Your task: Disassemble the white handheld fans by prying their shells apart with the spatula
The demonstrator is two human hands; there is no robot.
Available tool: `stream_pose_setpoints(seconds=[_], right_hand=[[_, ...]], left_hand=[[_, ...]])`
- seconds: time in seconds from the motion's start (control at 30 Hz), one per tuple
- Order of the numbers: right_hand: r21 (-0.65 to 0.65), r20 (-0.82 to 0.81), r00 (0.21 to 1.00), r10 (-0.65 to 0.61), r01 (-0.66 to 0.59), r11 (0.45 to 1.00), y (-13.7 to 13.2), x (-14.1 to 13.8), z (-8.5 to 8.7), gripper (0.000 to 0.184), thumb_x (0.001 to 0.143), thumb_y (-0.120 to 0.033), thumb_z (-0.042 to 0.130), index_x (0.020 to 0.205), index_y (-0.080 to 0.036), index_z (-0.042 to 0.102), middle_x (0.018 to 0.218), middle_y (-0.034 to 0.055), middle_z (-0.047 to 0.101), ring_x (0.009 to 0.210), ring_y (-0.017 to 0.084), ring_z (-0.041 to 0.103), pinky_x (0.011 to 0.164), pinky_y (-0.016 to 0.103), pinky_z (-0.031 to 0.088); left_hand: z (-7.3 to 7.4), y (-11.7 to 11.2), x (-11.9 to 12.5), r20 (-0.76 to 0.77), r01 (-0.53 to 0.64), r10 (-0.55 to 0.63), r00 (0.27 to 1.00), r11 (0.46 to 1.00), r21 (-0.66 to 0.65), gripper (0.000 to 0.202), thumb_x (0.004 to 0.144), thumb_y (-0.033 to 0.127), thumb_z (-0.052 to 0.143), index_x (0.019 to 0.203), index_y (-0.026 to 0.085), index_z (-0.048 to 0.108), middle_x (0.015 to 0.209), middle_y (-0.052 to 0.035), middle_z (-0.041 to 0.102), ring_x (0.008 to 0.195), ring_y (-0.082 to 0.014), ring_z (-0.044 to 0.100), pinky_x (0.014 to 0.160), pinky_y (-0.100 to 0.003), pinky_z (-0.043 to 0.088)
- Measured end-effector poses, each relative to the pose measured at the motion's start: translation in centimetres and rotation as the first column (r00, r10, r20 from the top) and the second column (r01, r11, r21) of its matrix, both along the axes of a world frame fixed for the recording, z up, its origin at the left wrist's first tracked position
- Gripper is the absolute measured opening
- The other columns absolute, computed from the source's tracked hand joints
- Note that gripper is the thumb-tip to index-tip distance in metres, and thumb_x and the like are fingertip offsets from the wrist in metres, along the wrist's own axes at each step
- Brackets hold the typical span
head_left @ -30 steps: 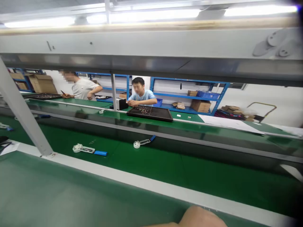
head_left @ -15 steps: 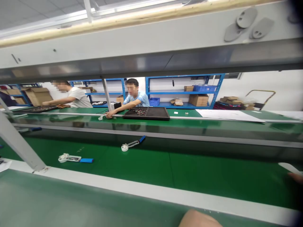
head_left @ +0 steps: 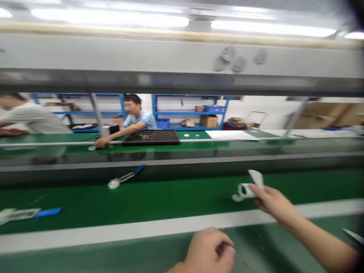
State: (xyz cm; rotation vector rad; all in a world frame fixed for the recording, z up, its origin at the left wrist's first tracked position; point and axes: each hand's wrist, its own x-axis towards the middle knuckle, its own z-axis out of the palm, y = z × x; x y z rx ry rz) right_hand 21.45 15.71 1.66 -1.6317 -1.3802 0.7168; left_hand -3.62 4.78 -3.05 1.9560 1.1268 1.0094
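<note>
My right hand is closed on a white plastic part with a flat blade-like end pointing up. A white piece with a dark opening and a curled end juts left from the same fingers, over the green belt. Whether these are one part or two I cannot tell. Nearer me, my left hand is curled above the bench edge; what its fingers hold, if anything, is hidden. On the belt lie two white ring-headed parts with blue handles, one farther off and one at left.
A white rail runs between belt and my green bench. Overhead is a grey shelf with grey oval pieces. Across the line, a co-worker in blue reaches beside a black tray; another person is at far left. A white pointed piece lies at right.
The view has swung right and levelled, so belt items appear farther left. My right hand has come into fuller view with the white part; my left hand shows more.
</note>
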Motion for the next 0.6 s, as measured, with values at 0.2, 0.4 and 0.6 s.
stream_pose_setpoints(seconds=[0.2,0.4,0.6], right_hand=[[-0.201,-0.79,0.613,0.002,-0.262,0.944,-9.6,-5.6,-0.9,0.046,0.08,-0.062,0.058,0.073,-0.018,0.05,0.056,-0.0014,0.047,0.044,0.007,0.037,0.036,0.018,0.019],[-0.115,-0.839,0.526,0.139,-0.422,0.899,-13.2,-6.6,-2.7,0.05,0.078,-0.064,0.062,0.081,-0.013,0.056,0.063,-0.0007,0.05,0.045,0.005,0.037,0.036,0.017,0.018],[-0.134,-0.644,0.744,0.177,-0.338,0.932,-13.4,-7.9,-1.6,0.056,0.079,-0.072,0.053,0.076,-0.016,0.053,0.058,-0.0039,0.043,0.044,0.006,0.031,0.038,0.02,0.02]], left_hand=[[1.1,-0.7,0.1,0.083,-0.127,0.129,0.988,0.991,-0.033,0.06,0.074,0.029,0.065,0.13,0.019,0.044,0.127,-0.0121,0.054,0.11,-0.026,0.055,0.099,-0.045,0.043],[1.2,-1.7,0.8,-0.024,0.099,-0.101,0.995,0.992,-0.081,0.075,0.075,0.028,0.068,0.142,0.026,0.034,0.133,-0.0103,0.052,0.113,-0.027,0.055,0.098,-0.044,0.045],[1.7,-2.4,1.5,0.008,0.139,-0.139,0.99,0.988,0.065,0.057,0.078,0.033,0.068,0.132,0.029,0.048,0.13,-0.008,0.053,0.117,-0.0271,0.053,0.097,-0.04,0.046]])
